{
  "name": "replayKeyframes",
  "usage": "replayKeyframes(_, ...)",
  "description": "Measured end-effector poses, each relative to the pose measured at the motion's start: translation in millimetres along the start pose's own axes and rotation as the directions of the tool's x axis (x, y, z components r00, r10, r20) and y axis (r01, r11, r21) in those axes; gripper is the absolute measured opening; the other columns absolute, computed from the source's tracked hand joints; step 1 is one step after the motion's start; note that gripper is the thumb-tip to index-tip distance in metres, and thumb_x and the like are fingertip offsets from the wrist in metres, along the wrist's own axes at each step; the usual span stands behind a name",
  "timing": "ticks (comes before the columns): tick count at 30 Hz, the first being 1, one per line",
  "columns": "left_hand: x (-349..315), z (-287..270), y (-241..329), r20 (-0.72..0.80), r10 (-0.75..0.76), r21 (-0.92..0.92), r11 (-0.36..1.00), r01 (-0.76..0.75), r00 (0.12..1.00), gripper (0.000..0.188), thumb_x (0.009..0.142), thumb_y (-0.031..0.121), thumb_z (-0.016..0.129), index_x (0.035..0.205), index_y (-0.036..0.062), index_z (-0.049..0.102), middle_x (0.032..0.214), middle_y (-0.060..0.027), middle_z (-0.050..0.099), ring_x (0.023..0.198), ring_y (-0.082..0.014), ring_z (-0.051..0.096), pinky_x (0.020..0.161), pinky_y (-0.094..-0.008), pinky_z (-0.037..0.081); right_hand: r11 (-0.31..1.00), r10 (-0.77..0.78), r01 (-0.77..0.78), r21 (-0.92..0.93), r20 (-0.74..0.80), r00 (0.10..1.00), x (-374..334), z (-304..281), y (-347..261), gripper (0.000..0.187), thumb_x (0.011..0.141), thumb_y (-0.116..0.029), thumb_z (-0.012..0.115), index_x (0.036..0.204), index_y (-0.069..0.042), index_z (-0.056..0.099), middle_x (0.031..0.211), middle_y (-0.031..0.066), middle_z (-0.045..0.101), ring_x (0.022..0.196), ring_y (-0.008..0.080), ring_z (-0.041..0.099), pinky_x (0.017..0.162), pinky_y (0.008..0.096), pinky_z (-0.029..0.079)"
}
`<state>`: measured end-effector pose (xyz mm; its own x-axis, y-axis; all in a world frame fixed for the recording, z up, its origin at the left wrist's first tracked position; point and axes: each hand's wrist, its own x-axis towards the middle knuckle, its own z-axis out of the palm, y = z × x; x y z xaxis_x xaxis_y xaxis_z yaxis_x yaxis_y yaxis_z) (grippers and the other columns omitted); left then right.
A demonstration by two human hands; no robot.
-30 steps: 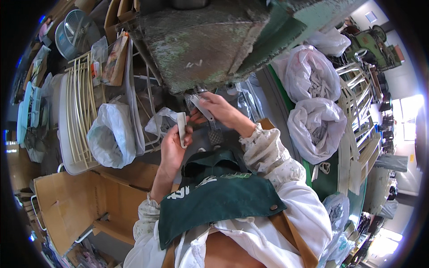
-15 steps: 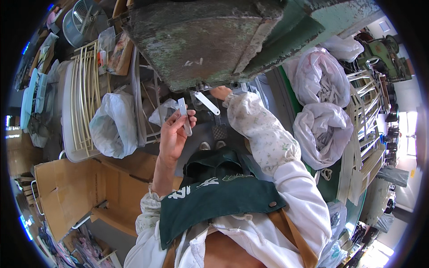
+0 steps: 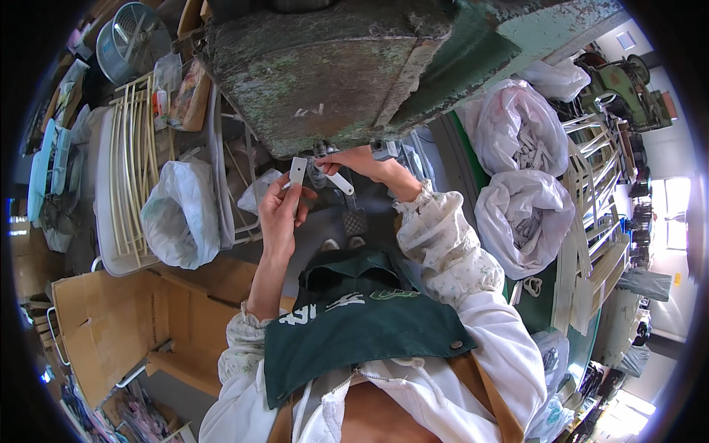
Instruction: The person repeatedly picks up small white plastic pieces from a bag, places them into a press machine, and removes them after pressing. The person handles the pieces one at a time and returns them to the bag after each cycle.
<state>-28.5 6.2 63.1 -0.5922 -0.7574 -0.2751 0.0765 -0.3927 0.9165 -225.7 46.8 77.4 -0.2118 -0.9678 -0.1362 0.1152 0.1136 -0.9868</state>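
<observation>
My left hand (image 3: 281,210) pinches a flat, pale metal strip (image 3: 298,172) with a small hole, holding it up beside the underside of a large worn green machine (image 3: 317,81). To its right, the bent fingers of my right hand (image 3: 360,160) close on the upper end of a second flat strip (image 3: 341,184). This one has a rounded lower end with a hole and slants down to the right, just below the machine's small metal fittings (image 3: 323,148). My fingers hide its upper end, and I cannot tell whether it touches the fittings.
Two white bags (image 3: 526,221) of strips stand on the green surface at right, beside stacked long slats (image 3: 591,277). At left are a white bag (image 3: 181,214), a tray of pale rods (image 3: 111,247) and an open cardboard box (image 3: 111,325). A foot pedal (image 3: 355,221) lies below.
My right hand has come forward from behind the fittings onto the upper end of the second strip. My left hand has shifted slightly left, still with its strip. The whole view has moved a little.
</observation>
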Motion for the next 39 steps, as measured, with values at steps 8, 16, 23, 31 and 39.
replayKeyframes(8, 0, 22, 22, 0.040, 0.141, 0.054, 0.988, -0.143, 0.989, 0.032, 0.093, 0.010, 0.053, 0.122, -0.0046, 0.053, 0.075, -0.0087, 0.064, 0.044, -0.0042, 0.042, 0.039, -0.0179, 0.028, 0.893, -0.386, 0.335, -0.302, -0.129, 0.913, -8, 3, 8, 0.019, 0.080, -0.017, 0.072, 0.081, 0.001, 0.068, 0.065, 0.0034, 0.064, 0.065, 0.0076, 0.060, 0.060, 0.0258, 0.048)
replayKeyframes(16, 9, 9, 4, 0.006, -0.045, 0.076, 0.996, 0.045, 0.999, 0.026, 0.091, 0.016, 0.058, 0.103, -0.0065, 0.061, 0.064, -0.0089, 0.062, 0.036, -0.0054, 0.043, 0.034, -0.0193, 0.027, 0.930, 0.093, -0.057, -0.362, 0.084, 0.992, -36, -3, 10, 0.023, 0.090, -0.016, 0.059, 0.082, 0.004, 0.067, 0.061, 0.0010, 0.063, 0.056, 0.0030, 0.050, 0.051, 0.0216, 0.039)
replayKeyframes(23, 6, -11, 7, 0.002, -0.044, 0.143, 0.989, 0.043, 0.999, 0.025, 0.090, 0.019, 0.062, 0.082, -0.0037, 0.064, 0.054, -0.0046, 0.055, 0.035, -0.0043, 0.038, 0.033, -0.0185, 0.024, 0.966, 0.152, -0.119, -0.229, 0.132, 0.979, -49, 1, 5, 0.026, 0.093, -0.021, 0.057, 0.085, 0.001, 0.066, 0.061, 0.0007, 0.062, 0.053, 0.0027, 0.046, 0.048, 0.0193, 0.034)
replayKeyframes(31, 6, -7, 13, 0.019, -0.058, 0.126, 0.991, 0.055, 0.998, 0.024, 0.089, 0.018, 0.063, 0.080, -0.0040, 0.063, 0.052, -0.0034, 0.052, 0.036, -0.0039, 0.038, 0.034, -0.0182, 0.024, 0.974, 0.207, -0.194, -0.118, 0.108, 0.972, -52, 0, 2, 0.027, 0.092, -0.023, 0.059, 0.085, 0.002, 0.066, 0.060, 0.0004, 0.059, 0.053, 0.0037, 0.050, 0.045, 0.0189, 0.032)
replayKeyframes(39, 7, -10, 35, 0.046, 0.008, 0.130, 0.991, -0.013, 0.999, 0.024, 0.090, 0.019, 0.062, 0.083, -0.0039, 0.064, 0.052, -0.0002, 0.049, 0.039, -0.0035, 0.037, 0.036, -0.0185, 0.024, 0.981, 0.154, -0.143, -0.131, 0.078, 0.985, -59, 13, -25, 0.028, 0.092, -0.023, 0.059, 0.083, 0.002, 0.067, 0.061, -0.0008, 0.058, 0.052, 0.0039, 0.049, 0.045, 0.0193, 0.033)
